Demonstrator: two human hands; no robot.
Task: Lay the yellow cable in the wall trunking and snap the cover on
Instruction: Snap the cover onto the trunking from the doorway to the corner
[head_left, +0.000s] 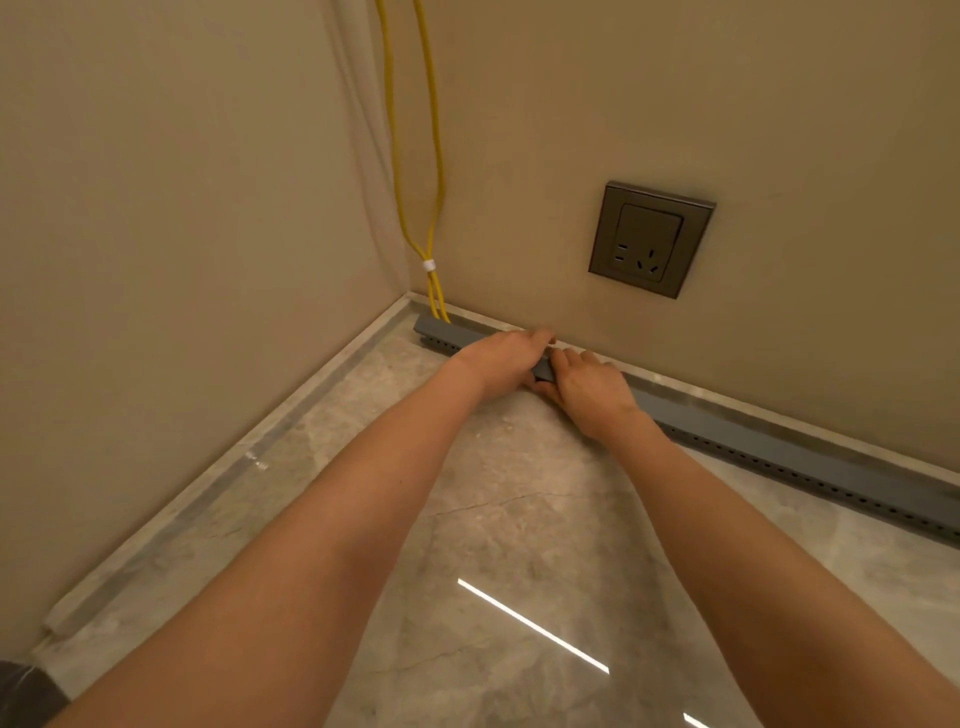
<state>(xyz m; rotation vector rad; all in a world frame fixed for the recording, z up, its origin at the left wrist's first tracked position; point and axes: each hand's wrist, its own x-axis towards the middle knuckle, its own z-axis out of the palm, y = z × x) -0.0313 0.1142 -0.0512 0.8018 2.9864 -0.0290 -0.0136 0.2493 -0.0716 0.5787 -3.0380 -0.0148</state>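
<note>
Two bare forearms reach over a glossy, veined grey marble floor (519, 519). The left hand (501, 364) and right hand (589, 387) sit almost touching, each with its fingers curled over the trunking (779, 447). This is a long, matte grey rectangular channel with a row of small holes, lying along the foot of the wall. The yellow cable (437, 293), two round strands bound by a white tie (428, 265), hangs down the wall and enters the trunking's left end. A dark square socket (652, 239) is set in the wall above.

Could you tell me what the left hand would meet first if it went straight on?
Probably the wall just behind the trunking; the left hand reaches across it, though depth is unclear.
</note>
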